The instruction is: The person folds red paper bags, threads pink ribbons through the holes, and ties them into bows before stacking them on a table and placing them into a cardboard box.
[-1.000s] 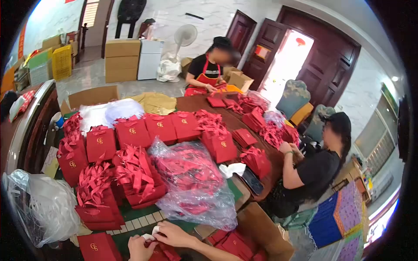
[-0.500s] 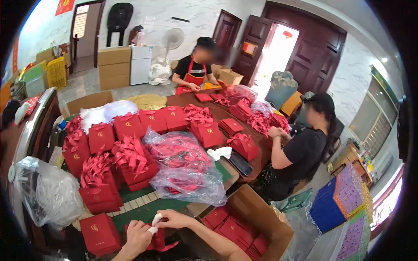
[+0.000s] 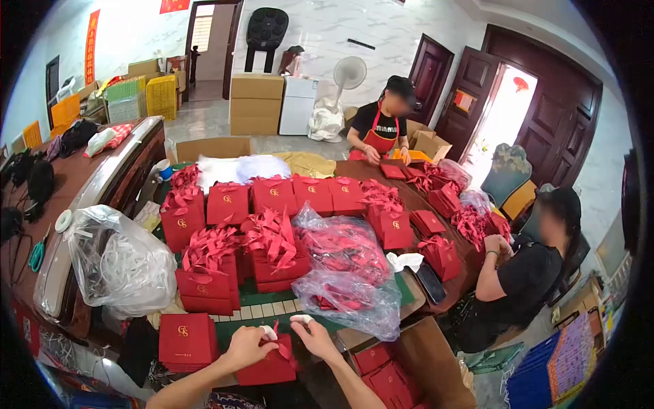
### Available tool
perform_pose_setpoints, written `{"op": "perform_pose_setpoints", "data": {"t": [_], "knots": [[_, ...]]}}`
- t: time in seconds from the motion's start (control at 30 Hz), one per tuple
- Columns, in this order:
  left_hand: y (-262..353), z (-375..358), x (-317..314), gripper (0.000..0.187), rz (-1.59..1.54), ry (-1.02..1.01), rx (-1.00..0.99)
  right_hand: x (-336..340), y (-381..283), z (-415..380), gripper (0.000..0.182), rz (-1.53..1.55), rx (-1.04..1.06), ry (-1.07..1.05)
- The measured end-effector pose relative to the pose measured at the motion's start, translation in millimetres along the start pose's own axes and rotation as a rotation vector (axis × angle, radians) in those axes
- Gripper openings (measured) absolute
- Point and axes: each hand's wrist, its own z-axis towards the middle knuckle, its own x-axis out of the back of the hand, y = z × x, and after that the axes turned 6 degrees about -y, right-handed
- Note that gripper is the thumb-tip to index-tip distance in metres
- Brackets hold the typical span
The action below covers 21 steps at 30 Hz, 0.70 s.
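Red gift bag (image 3: 264,373) lies low in front of the wearer, between six and seven o'clock in the head view that I follow from a distance. The left hand (image 3: 252,346) covers its upper edge at eleven o'clock, fingers bunched and, as I read it, pinching the red ribbon (image 3: 287,352) there. The right hand (image 3: 315,339) hangs at one o'clock of the bag, fingers parted and apparently grasping nothing, though I cannot tell whether a strand touches the fingertips. White wrapping covers a fingertip on each hand.

I judge the bag light and fairly stiff, likely to crease under a hard squeeze; the ribbon looks soft, thin and slippery. I would steady the body by its side edges and pinch the ribbon close to the bag's top.

Just beside the bag, at nine o'clock, sits a stack of red bags (image 3: 187,346). A cardboard box (image 3: 436,354) with more inside stands at three, and a plastic-wrapped bundle (image 3: 347,249) at one. A co-worker in black (image 3: 535,276) sits towards two o'clock, hands together.
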Motion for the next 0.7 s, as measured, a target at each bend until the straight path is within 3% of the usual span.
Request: {"op": "perform_pose_setpoints", "data": {"t": [0.03, 0.1, 0.17, 0.27, 0.33, 0.43, 0.5, 0.57, 0.63, 0.7], "knots": [[-4, 1, 2, 0.023, -0.07, -0.003, 0.076, 1, -1, -8, 0.031, 0.006, -0.004, -0.005], [-9, 5, 6, 0.025, -0.123, 0.062, 0.13, 9, 0, -28, 0.042, 0.096, -0.017, -0.258], [-13, 8, 10, 0.024, -0.138, 0.111, 0.148, 11, -5, -49, 0.052, -0.047, 0.013, -0.406], [-20, 11, 8, 0.023, -0.217, 0.088, 0.132, 11, -4, -75, 0.05, -0.087, -0.061, -0.381], [-21, 14, 2, 0.022, -0.197, 0.099, 0.156, 9, 6, -91, 0.048, 0.053, -0.108, -0.259], [-28, 24, 2, 0.022, -0.122, 0.13, 0.174, 19, 9, -106, 0.043, 0.018, -0.234, -0.135], [-32, 30, 3, 0.022, -0.063, 0.181, 0.093, 25, 13, -112, 0.035, -0.002, -0.187, -0.105], [-30, 32, -2, 0.027, -0.009, 0.163, 0.1, 23, 32, -114, 0.028, 0.264, -0.176, -0.06], [-13, 30, -3, 0.031, 0.385, 0.434, -0.081, 23, 10, -107, 0.022, 0.287, -0.134, -0.025], [3, 15, -8, 0.036, 0.339, 0.396, -0.096, 17, -8, -97, 0.018, 0.562, -0.349, 0.025]]}}
